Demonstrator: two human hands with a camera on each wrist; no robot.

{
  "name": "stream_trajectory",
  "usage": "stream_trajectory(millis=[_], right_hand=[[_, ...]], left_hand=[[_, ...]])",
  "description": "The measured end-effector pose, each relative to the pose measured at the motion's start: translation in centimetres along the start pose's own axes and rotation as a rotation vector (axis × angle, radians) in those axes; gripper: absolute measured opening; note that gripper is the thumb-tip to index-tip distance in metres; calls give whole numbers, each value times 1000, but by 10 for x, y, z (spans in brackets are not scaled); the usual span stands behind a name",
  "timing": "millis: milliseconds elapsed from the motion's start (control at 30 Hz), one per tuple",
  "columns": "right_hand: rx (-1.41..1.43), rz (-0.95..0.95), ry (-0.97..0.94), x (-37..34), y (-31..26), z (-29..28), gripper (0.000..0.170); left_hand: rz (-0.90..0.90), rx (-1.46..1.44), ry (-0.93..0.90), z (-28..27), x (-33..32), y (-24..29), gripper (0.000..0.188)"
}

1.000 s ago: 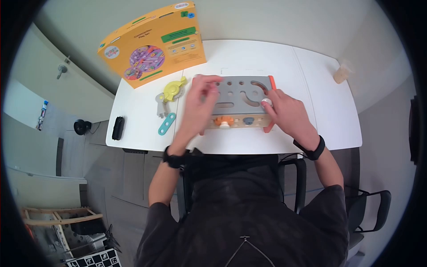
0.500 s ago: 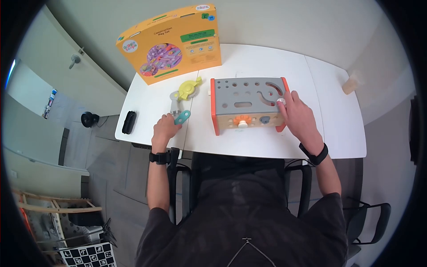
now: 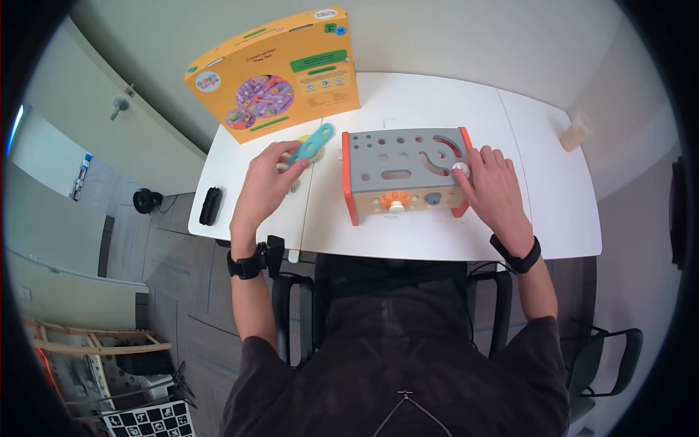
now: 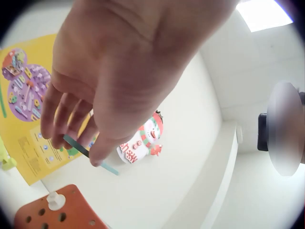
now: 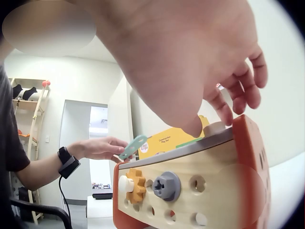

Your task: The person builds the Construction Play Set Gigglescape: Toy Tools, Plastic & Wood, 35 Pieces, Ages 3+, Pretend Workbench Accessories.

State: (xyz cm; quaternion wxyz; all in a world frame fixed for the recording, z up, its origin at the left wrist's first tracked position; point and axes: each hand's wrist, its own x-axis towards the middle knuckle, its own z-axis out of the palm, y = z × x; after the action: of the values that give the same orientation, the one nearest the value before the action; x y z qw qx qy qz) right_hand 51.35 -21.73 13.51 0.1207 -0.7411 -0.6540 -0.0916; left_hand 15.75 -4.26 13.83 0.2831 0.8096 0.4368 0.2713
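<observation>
My left hand (image 3: pixel 263 183) pinches a teal toy strip with holes (image 3: pixel 313 143) between thumb and fingers, raised left of a toy workbench (image 3: pixel 419 183). The bench has a grey slotted top, red-orange ends and a wooden front. Thumb and index finger of my right hand (image 3: pixel 496 186) lie on either side of a white peg (image 5: pixel 214 128) at the top's right end. An orange gear (image 5: pixel 138 185) with a white peg and a grey-blue bolt (image 5: pixel 167 186) sit in the front panel. Behind the left hand, a yellow toy piece (image 3: pixel 304 138) is mostly hidden.
An orange-yellow play set box (image 3: pixel 320 84) stands at the back left of the white table (image 3: pixel 349 244). Near the left edge lies a black case (image 3: pixel 210 206). A small translucent cup (image 3: pixel 575 135) stands at the far right.
My left hand moved from over the bench to the teal strip on the table, took hold of it and raised it up and forward. The right hand stayed at the white peg.
</observation>
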Motion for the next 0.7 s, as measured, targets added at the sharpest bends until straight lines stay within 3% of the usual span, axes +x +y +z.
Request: stream_trajectory(millis=[67,200,367,467,700], right_hand=[[49,-61,111,1,-9,-2,32],[361,-260,120,10,-34,8,38],[489,-424,25,25,-66,33,44],[490,-405,-65,30,-69,40,41],[494,-440,16,29,-70,46,40]], left_hand=[[219,-97,-39,6,0,14,37],[320,28,-214,26,2,32,36],[275,44,-310,35,4,37,37],[310,64,-307,37,6,32,38],[309,44,-314,34,7,29,48]])
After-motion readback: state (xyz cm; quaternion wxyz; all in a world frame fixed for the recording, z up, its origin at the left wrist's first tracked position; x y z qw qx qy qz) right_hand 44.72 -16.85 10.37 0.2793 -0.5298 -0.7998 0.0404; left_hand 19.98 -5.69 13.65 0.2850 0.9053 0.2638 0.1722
